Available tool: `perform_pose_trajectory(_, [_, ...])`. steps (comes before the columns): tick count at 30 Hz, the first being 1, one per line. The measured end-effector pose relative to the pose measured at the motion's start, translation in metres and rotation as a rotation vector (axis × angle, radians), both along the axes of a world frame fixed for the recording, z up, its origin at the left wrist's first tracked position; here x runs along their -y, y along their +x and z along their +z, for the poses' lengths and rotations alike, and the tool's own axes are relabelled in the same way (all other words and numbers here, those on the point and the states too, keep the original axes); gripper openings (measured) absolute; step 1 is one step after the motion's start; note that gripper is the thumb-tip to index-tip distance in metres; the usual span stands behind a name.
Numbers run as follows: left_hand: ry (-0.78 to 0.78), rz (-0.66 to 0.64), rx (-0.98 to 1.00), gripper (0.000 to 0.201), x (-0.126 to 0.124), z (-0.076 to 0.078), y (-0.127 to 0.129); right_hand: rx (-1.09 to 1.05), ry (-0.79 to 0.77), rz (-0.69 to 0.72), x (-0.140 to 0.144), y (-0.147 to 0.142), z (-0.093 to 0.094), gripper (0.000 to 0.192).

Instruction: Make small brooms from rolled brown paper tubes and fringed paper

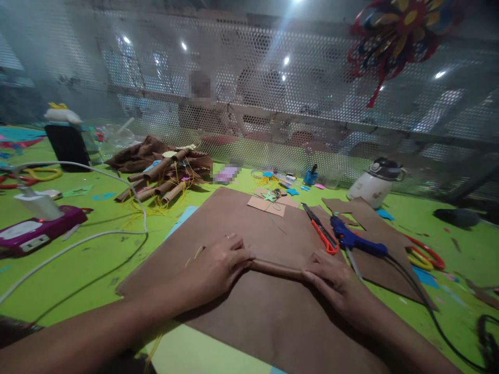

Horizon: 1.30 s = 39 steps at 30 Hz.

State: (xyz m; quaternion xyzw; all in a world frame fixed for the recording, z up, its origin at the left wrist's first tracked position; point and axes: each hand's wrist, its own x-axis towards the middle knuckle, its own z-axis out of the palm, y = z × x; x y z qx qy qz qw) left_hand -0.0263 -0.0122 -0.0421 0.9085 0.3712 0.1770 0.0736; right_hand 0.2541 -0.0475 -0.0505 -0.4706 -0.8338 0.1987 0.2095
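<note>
My left hand [220,265] and my right hand [331,280] press down on the two ends of a thin rolled brown paper tube [276,268]. The tube lies across a large brown paper sheet [249,311] on the green table [101,259]. The fingers of both hands curl over the roll. A ring shows on my left hand. An orange box cutter [322,230] and a blue glue gun [353,240] lie just beyond my right hand.
A pile of rolled brown tubes [163,179] sits at the back left. A purple device [37,228] with a white charger and cable lies at left. A white kettle-like pot [376,182], red-yellow scissors [423,256] and paper scraps are on the right. A perforated screen stands behind.
</note>
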Motion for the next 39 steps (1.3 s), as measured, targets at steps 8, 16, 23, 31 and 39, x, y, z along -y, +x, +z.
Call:
perform_pose_trajectory(8, [-0.015, -0.04, -0.015, 0.029, -0.004, 0.002, 0.001, -0.031, 0.037, -0.117, 0.001, 0.0, -0.004, 0.02])
perform_pose_trajectory(16, [-0.067, -0.116, 0.03, 0.027, -0.016, 0.001, 0.0, -0.059, 0.138, -0.142, -0.008, 0.004, -0.011, 0.017])
perform_pose_trajectory(23, [-0.098, -0.189, 0.037, 0.025, -0.02, 0.007, -0.003, -0.021, 0.188, -0.087, -0.007, 0.003, -0.008, 0.027])
perform_pose_trajectory(31, [-0.099, -0.184, 0.05, 0.024, -0.022, 0.004, -0.004, 0.037, 0.231, -0.09, -0.006, 0.005, -0.012, 0.018])
perform_pose_trajectory(39, [-0.091, -0.102, 0.032, 0.029, -0.017, 0.007, 0.003, 0.063, 0.208, -0.045, -0.001, 0.006, -0.008, 0.014])
